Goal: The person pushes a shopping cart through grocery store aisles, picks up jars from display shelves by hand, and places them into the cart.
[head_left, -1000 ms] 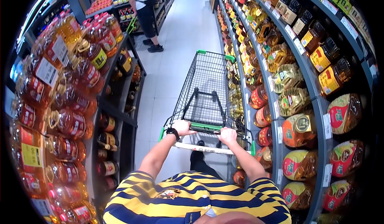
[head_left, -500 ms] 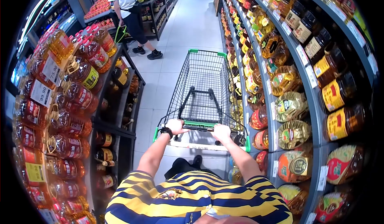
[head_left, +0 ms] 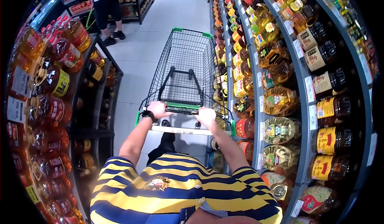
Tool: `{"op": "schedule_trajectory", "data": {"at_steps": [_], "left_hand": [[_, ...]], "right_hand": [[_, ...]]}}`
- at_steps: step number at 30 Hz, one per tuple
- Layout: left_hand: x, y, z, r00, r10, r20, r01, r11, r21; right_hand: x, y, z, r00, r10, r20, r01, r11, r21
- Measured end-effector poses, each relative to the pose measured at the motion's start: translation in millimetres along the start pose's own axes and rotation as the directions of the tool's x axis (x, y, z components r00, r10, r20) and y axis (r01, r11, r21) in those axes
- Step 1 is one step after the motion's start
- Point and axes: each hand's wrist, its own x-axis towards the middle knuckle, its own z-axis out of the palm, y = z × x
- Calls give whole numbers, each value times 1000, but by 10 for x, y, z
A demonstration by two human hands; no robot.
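Observation:
A black wire shopping cart [head_left: 184,56] with green corners stands in front of me, its basket empty. My left hand [head_left: 158,110], with a black watch on the wrist, is wrapped round the left part of the cart's handle area. On the right part, my right hand [head_left: 206,116] is closed round the same bar. A white bar with printed characters [head_left: 182,131] runs across the cart just below both hands.
Shelves of oil bottles [head_left: 280,132] line the right side. Stacked red-capped bottles [head_left: 52,140] and a dark rack [head_left: 98,84] stand at left. A person [head_left: 106,8] in dark shorts stands ahead at left. Pale floor tiles [head_left: 160,8] stretch forward.
The shelves and bottles have slid back past me. The cart sits farther left and higher in view, and the person ahead has shifted left. Both hands keep their hold.

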Motion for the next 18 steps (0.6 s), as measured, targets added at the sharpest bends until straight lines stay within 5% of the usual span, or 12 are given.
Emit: {"op": "schedule_trajectory", "data": {"at_steps": [3,18], "left_hand": [[312,-141,-155,1000,-11,18,11,1000,1],[1584,-858,-464,998,62,-24,-63,998,-18]], "right_hand": [[329,113,33,994,-24,-106,24,1000,-5],[1644,432,36,994,40,-98,-39,999,19]]}}
